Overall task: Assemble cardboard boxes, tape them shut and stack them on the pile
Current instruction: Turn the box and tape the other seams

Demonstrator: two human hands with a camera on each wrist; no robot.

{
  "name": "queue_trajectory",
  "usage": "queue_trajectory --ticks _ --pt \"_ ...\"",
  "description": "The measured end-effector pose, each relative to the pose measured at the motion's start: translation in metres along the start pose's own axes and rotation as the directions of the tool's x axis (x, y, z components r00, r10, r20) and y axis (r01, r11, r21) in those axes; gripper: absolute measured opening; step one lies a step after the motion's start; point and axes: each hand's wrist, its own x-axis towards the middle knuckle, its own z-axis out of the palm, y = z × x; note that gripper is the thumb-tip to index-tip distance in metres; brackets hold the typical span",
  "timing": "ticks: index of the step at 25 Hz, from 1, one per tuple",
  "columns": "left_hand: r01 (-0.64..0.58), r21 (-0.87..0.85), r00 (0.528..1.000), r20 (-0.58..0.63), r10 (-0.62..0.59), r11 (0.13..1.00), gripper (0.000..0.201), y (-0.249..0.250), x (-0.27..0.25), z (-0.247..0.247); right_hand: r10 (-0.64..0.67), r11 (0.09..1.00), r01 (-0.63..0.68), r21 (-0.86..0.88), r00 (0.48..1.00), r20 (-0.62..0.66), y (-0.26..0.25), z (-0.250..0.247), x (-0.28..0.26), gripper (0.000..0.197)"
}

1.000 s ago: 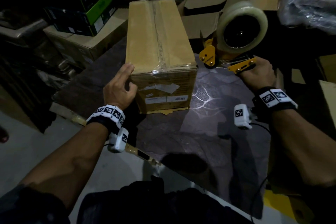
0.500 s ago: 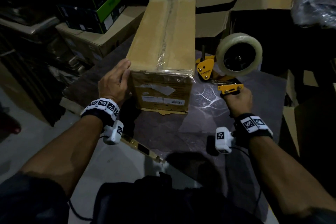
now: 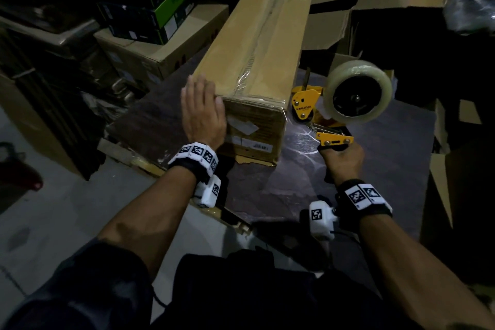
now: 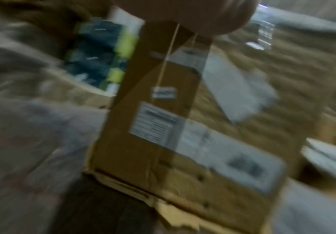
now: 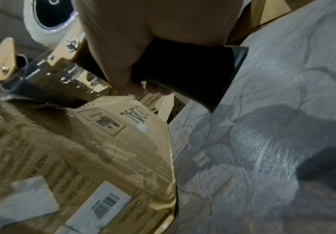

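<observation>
Your left hand [image 3: 204, 112] lies flat, fingers [image 3: 197, 87] straight and together, against the near left corner of the taped cardboard box [image 3: 254, 61], which lies on the dark tabletop [image 3: 375, 169] at frame centre. Your right hand [image 3: 341, 161], lower right of the box, curls round the yellow tape dispenser [image 3: 345, 99] handle.

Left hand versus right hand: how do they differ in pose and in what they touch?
The left hand lies flat with straight fingers against the cardboard box; the right hand is curled round the tape dispenser handle. The left touches the box's near left corner; the right is off the box, at its right. Both wear marker wristbands.
</observation>
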Motion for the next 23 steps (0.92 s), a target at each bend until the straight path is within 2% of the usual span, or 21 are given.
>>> queue_trajectory --ticks 4,7,12,14,16,17,20,23 --pt "-0.221 0.028 0.975 0.044 0.219 0.975 0.043 0.02 -0.003 0.002 -0.014 1.0 0.014 -0.022 1.0 0.001 -0.001 -0.002 -0.001 0.019" --pt "-0.37 0.034 0.927 0.075 0.366 0.929 0.044 0.032 -0.004 0.004 0.003 1.0 -0.003 -0.018 1.0 -0.008 0.001 0.0 -0.001 0.027" --pt "-0.487 -0.015 0.868 0.103 0.486 0.873 0.045 0.07 -0.004 0.009 -0.028 1.0 0.028 0.01 1.0 -0.007 0.003 0.001 0.0 0.016" --pt "-0.51 -0.014 0.855 0.106 0.508 0.86 0.047 0.069 -0.003 0.011 -0.024 1.0 0.024 0.01 1.0 -0.014 0.003 0.0 0.001 0.015" --pt "-0.497 0.0 0.861 0.122 0.493 0.868 0.053 0.053 -0.001 0.011 -0.005 1.0 0.005 -0.018 1.0 -0.023 0.003 0.001 0.003 0.014" --pt "-0.462 0.007 0.881 0.125 0.457 0.887 0.057 0.043 0.0 0.01 0.001 1.0 -0.001 -0.025 1.0 -0.025 0.004 0.002 0.003 0.014" --pt "-0.304 0.019 0.944 0.142 0.299 0.952 0.063 0.011 0.005 0.005 0.026 0.999 -0.027 -0.018 0.999 -0.03 0.004 0.006 0.002 0.016" --pt "-0.13 -0.009 0.978 0.161 0.13 0.991 0.062 -0.015 0.01 -0.001 0.024 0.999 -0.025 -0.022 0.999 -0.031 -0.002 0.012 -0.002 0.013"
